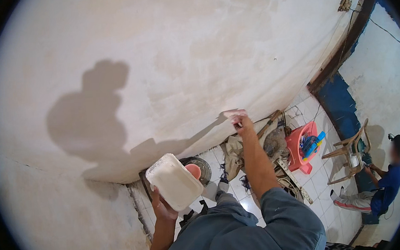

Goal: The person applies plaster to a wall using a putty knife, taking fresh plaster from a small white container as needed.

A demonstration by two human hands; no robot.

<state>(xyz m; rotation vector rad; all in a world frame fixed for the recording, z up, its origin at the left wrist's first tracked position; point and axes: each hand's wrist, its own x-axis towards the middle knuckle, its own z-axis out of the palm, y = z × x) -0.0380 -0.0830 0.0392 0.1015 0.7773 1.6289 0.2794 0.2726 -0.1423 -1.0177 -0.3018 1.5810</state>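
Observation:
My left hand (163,207) holds a white rectangular plastic tub (191,200) from its near side, fingers mostly hidden under it. The tub is tilted, and its pale inside blends with whatever it may contain. Further right, my right hand (243,125) is closed around a flat putty scraper (233,113) with a whitish, smeared blade. The blade lies at or very close to the patchy off-white wall (195,59); whether it touches, I cannot tell.
Below the wall stand a dark bucket (205,170) and a pink container (194,171). Sacks (234,151) and a long straightedge (295,183) lie on the tiles. A pink stool (300,145) holds tools. A wooden chair (350,153) and a person in blue (387,188) are at right.

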